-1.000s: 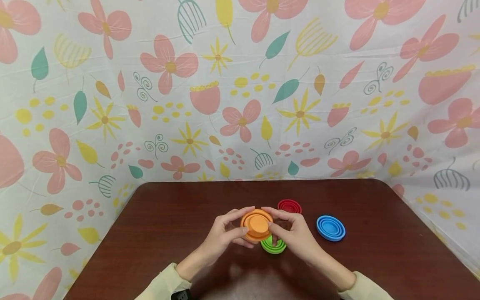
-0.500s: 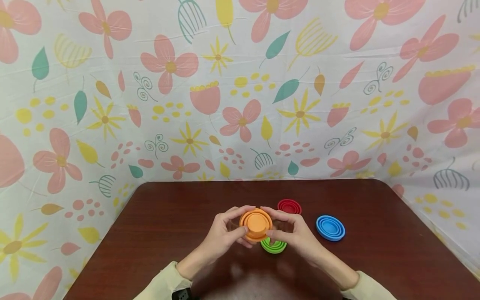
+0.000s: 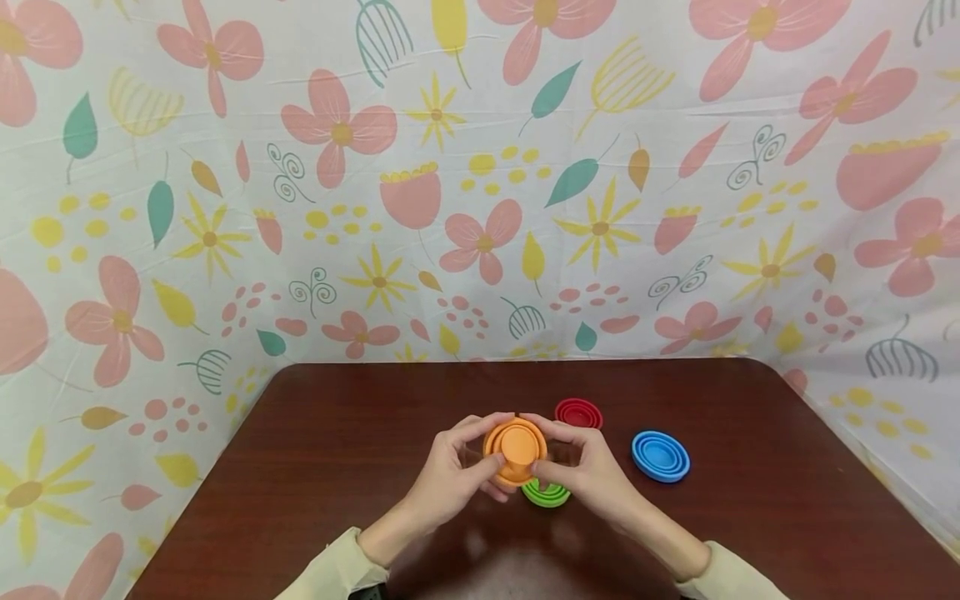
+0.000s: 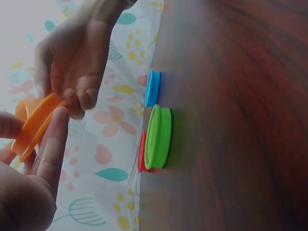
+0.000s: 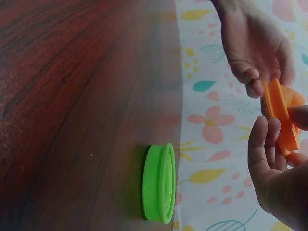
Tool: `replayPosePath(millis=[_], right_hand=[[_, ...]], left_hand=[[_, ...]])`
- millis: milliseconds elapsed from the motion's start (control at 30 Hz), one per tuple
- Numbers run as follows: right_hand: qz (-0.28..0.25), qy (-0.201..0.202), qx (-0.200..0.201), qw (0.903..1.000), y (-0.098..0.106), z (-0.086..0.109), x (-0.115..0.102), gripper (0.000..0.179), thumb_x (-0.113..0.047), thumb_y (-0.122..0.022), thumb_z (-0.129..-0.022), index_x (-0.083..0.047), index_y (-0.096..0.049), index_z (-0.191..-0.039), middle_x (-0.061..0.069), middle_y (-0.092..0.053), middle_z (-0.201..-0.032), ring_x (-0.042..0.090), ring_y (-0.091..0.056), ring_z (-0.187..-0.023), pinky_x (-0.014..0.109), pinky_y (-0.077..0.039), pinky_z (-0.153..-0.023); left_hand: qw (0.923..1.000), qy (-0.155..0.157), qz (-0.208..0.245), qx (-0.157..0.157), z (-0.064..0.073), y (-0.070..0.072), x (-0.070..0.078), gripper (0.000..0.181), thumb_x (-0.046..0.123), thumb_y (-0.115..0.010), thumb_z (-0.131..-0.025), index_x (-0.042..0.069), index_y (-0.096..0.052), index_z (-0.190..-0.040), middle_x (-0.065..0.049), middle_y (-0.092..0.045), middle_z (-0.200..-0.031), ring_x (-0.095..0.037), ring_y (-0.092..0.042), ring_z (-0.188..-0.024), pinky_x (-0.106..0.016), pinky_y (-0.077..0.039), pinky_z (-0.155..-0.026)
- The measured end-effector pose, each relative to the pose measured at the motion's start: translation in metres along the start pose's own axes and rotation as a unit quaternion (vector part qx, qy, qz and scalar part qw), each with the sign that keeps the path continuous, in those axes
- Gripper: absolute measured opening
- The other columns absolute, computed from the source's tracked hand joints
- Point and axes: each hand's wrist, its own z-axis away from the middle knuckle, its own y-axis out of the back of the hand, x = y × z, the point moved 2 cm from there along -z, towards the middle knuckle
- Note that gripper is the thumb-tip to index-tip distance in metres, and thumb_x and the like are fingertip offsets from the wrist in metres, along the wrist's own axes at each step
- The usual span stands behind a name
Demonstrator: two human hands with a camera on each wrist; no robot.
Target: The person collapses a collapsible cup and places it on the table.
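An orange collapsible cup [image 3: 517, 442] is held above the table between both hands, its round base turned toward the head camera. In the wrist views the orange cup [image 4: 37, 126] has a wide rim, and its narrower base part stands out from it. My left hand [image 3: 442, 479] grips the left side of the cup, thumb on the base side and fingers round the rim. On the other side my right hand [image 3: 600, 475] pinches it the same way. Below the hands a green collapsible cup [image 3: 546, 498] lies flat on the table, partly hidden by the held cup and the right fingers.
A red collapsed cup [image 3: 579, 412] lies behind the right hand, and a blue one, also a collapsed cup [image 3: 661, 457], lies further right. All rest on a dark brown table [image 3: 360, 417]. Behind the table hangs a flowered cloth [image 3: 480, 167].
The orange cup has shifted and tilted slightly in the hands, and the thumbs have moved a little over its base side. The cups on the table stay where they were.
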Motion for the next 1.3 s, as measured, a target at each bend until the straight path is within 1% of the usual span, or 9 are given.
replayPosePath(millis=[100,200,367,600,867,933,1100,1167,1300], right_hand=[[0.007,-0.001,0.006,1.0000,-0.0007,0.0003,-0.0001,0.056,-0.004,-0.074,-0.094,-0.001,-0.059,-0.148,0.023,-0.066,-0.136,0.031,-0.072,-0.100,0.041,-0.065,-0.078],[0.005,-0.007,0.009,0.9999,-0.0002,0.0005,-0.0016,0.056,-0.005,-0.075,-0.094,-0.001,-0.059,-0.148,0.021,-0.066,-0.136,0.031,-0.072,-0.100,0.041,-0.065,-0.078],[0.000,-0.007,-0.005,1.0000,0.0007,-0.0005,-0.0030,0.058,-0.006,-0.077,-0.095,-0.002,-0.057,-0.150,0.022,-0.064,-0.139,0.031,-0.072,-0.105,0.039,-0.063,-0.085],[-0.011,-0.017,-0.014,0.9997,0.0003,-0.0009,-0.0024,0.064,-0.007,-0.080,-0.092,-0.002,-0.056,-0.151,0.023,-0.063,-0.140,0.032,-0.072,-0.107,0.036,-0.061,-0.091],[-0.007,-0.011,-0.008,0.9999,-0.0037,-0.0016,-0.0036,0.063,-0.007,-0.082,-0.092,-0.002,-0.058,-0.149,0.022,-0.065,-0.136,0.031,-0.073,-0.106,0.036,-0.061,-0.090],[-0.005,-0.010,-0.006,0.9999,-0.0044,-0.0017,-0.0041,0.063,-0.007,-0.082,-0.091,-0.002,-0.058,-0.149,0.022,-0.065,-0.136,0.031,-0.073,-0.106,0.036,-0.061,-0.090],[0.001,-0.007,0.001,1.0000,-0.0059,-0.0021,-0.0046,0.064,-0.006,-0.083,-0.090,-0.001,-0.058,-0.148,0.022,-0.066,-0.132,0.030,-0.074,-0.106,0.036,-0.062,-0.089],[0.002,-0.006,0.005,1.0000,-0.0065,-0.0025,-0.0043,0.064,-0.005,-0.084,-0.089,-0.001,-0.059,-0.148,0.022,-0.067,-0.129,0.030,-0.074,-0.104,0.036,-0.062,-0.088],[0.004,0.002,0.009,1.0000,-0.0076,-0.0031,-0.0040,0.063,-0.004,-0.083,-0.089,0.000,-0.059,-0.147,0.022,-0.067,-0.125,0.029,-0.074,-0.103,0.035,-0.062,-0.087]], left_hand=[[0.9998,-0.003,0.011,-0.014,0.0002,-0.0006,0.0002,0.054,-0.007,-0.066,-0.098,-0.001,-0.055,-0.150,-0.024,-0.053,-0.121,-0.066,-0.064,-0.073,-0.057,-0.062,-0.061],[0.9995,-0.001,0.019,-0.025,0.0002,0.0010,0.0009,0.060,-0.007,-0.070,-0.096,-0.004,-0.051,-0.153,-0.021,-0.053,-0.122,-0.065,-0.065,-0.078,-0.062,-0.061,-0.064],[0.9993,0.000,0.017,-0.033,-0.0006,0.0034,0.0020,0.065,-0.005,-0.074,-0.093,0.000,-0.051,-0.154,-0.019,-0.054,-0.123,-0.048,-0.074,-0.081,-0.061,-0.061,-0.068],[0.9992,-0.002,0.017,-0.036,-0.0015,0.0042,0.0018,0.065,-0.005,-0.076,-0.092,0.008,-0.056,-0.153,-0.018,-0.055,-0.123,-0.038,-0.077,-0.081,-0.054,-0.064,-0.069],[0.9993,-0.009,0.022,-0.027,-0.0013,0.0031,-0.0001,0.067,-0.008,-0.076,-0.091,-0.003,-0.051,-0.153,-0.019,-0.054,-0.122,-0.027,-0.076,-0.076,-0.050,-0.064,-0.065],[0.9995,-0.011,0.018,-0.022,-0.0013,0.0029,-0.0009,0.067,-0.009,-0.075,-0.090,-0.003,-0.052,-0.152,-0.019,-0.054,-0.122,-0.030,-0.076,-0.075,-0.050,-0.064,-0.064],[0.9997,-0.017,0.008,-0.014,-0.0017,0.0019,-0.0022,0.066,-0.011,-0.075,-0.088,-0.002,-0.055,-0.150,-0.022,-0.053,-0.119,-0.055,-0.069,-0.073,-0.051,-0.064,-0.062],[0.9998,-0.015,0.004,-0.010,-0.0019,0.0014,-0.0025,0.065,-0.011,-0.075,-0.088,-0.001,-0.056,-0.150,-0.021,-0.052,-0.119,-0.062,-0.065,-0.073,-0.051,-0.064,-0.062],[0.9999,-0.010,-0.005,0.002,-0.0022,0.0004,-0.0027,0.066,-0.012,-0.074,-0.087,0.001,-0.058,-0.149,-0.022,-0.052,-0.118,-0.059,-0.067,-0.074,-0.051,-0.064,-0.061]])
